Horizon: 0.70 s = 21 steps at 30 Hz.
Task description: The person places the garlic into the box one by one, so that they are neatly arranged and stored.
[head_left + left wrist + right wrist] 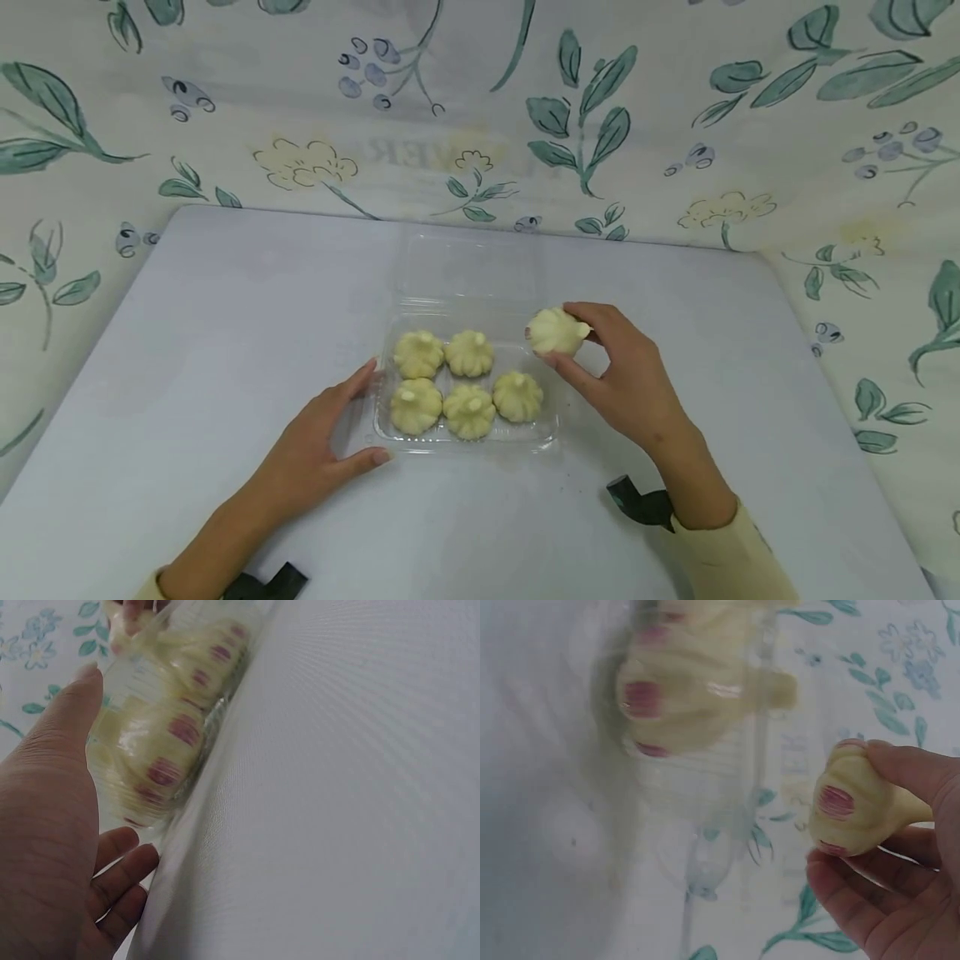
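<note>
In the head view a clear plastic clamshell box (543, 433) stands on the white table with its lid (468, 265) folded back. Several pale yellow garlic bulbs (469, 412) sit inside, stems up; the wrist views show purple patches on their sides. Over the box's back right corner my right hand (626, 383) pinches another garlic bulb (557, 332) between thumb and fingers, its stem pointing right. The same bulb (855, 799) shows purple marks in the right wrist view. My left hand (315, 442) is at the box's left side, fingers along the edge and thumb near the front corner.
The white tabletop (262, 292) spreads around the box. Behind and beside it hangs a cloth (465, 92) printed with leaves and flowers. Black straps or mounts (639, 502) are on both wrists.
</note>
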{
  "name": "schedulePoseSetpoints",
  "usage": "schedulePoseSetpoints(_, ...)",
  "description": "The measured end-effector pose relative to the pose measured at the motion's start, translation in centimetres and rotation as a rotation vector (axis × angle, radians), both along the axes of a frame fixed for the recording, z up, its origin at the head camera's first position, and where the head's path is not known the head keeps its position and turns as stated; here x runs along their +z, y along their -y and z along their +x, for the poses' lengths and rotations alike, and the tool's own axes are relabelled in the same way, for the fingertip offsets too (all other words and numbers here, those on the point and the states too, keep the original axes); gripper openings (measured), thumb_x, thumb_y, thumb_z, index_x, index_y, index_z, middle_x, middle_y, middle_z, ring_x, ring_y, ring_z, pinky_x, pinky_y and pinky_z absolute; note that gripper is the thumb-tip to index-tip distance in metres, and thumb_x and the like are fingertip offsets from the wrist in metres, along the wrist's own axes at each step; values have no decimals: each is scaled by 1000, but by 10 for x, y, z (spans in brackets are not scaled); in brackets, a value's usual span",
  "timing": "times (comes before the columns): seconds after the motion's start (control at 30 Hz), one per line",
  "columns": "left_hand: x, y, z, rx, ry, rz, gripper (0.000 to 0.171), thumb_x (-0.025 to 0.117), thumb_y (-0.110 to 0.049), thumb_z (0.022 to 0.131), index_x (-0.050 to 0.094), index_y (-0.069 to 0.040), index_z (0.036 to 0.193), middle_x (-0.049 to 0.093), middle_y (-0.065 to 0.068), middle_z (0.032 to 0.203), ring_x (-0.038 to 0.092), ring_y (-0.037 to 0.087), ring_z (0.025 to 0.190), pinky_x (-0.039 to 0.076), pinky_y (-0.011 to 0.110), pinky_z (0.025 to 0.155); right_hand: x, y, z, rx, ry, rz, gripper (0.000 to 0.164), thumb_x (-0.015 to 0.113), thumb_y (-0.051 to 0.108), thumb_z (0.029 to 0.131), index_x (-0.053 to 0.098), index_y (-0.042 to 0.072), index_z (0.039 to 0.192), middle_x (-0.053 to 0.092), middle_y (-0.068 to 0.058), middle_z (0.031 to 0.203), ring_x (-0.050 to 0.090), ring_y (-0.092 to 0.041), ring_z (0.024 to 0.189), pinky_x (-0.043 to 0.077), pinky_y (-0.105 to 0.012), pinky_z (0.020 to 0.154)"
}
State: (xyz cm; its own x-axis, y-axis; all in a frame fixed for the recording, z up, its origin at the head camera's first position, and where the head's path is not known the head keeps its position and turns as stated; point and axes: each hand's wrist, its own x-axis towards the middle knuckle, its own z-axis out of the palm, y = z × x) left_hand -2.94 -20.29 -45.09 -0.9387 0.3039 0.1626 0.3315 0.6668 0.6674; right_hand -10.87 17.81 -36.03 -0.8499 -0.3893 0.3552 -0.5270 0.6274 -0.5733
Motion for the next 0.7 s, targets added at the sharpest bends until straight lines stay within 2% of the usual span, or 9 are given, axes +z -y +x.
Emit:
schedulePoseSetpoints(0.2,0,-1,1,-7,-1,31,108,92,-33,81,27,-25,167,54,-5,151,51,22,135,29,19,112,-13,12,0,62,-2,108,58,84,20,92,58,3,140,63,-10,137,64,-25,122,55,-45,99)
schedulePoseSetpoints(0.43,-3,-2,-2,-14,-1,19,110,92,-35,81,25,-28,168,54,-7,151,51,20,135,32,25,113,-23,20,-2,95,35,216,55,81,26,95,60,1,139,64,-11,137,61,-27,124,53,-45,102)
schedulePoseSetpoints(0.7,-1,-1,-2,-10,-8,36,110,93,-32,80,27,-26,168,54,-5,151,51,22,135,26,17,113,-27,25,-7,120,14,289,53,83,25,93,63,0,136,65,-14,136,58,-31,130,51,-45,106)
